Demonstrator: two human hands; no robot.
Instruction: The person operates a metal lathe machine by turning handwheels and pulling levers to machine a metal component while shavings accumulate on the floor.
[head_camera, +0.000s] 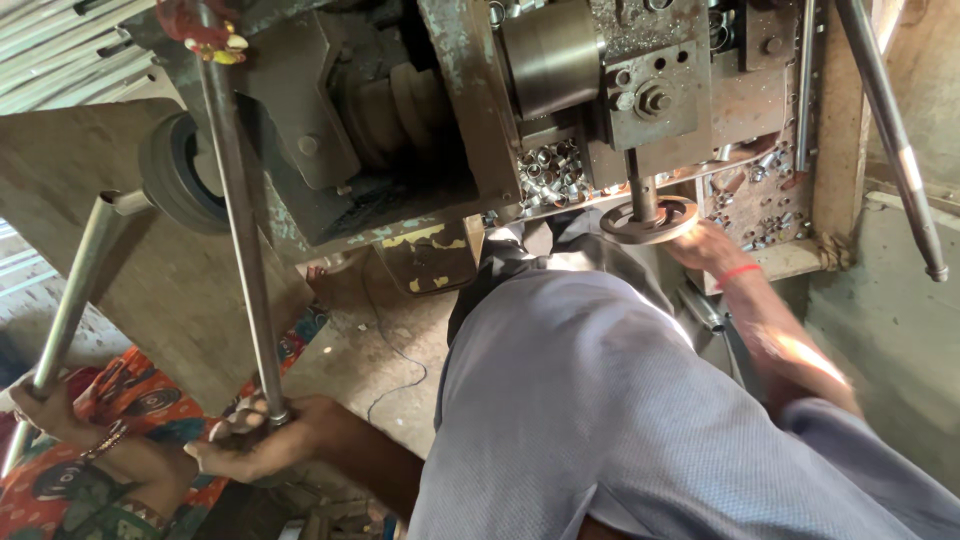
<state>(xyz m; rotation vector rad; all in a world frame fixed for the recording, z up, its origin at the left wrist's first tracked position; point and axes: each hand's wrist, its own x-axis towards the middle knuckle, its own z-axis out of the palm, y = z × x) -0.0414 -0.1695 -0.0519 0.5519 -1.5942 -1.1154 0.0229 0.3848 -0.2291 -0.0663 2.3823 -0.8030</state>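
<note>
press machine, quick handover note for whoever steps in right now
Left hand: gripped on the lower end of the long lever rod.
Right hand: at the round die plate under the ram; what it holds is hidden.
Small metal rings lie heaped on the press bed.
A co-worker's hand at far left holds a separate pipe.
Count done or left: cannot tell.

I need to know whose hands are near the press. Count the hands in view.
3: the left hand grips the lever rod; the right hand is at the round die plate; a co-worker's hand holds a pipe. Others may be hidden.
</note>
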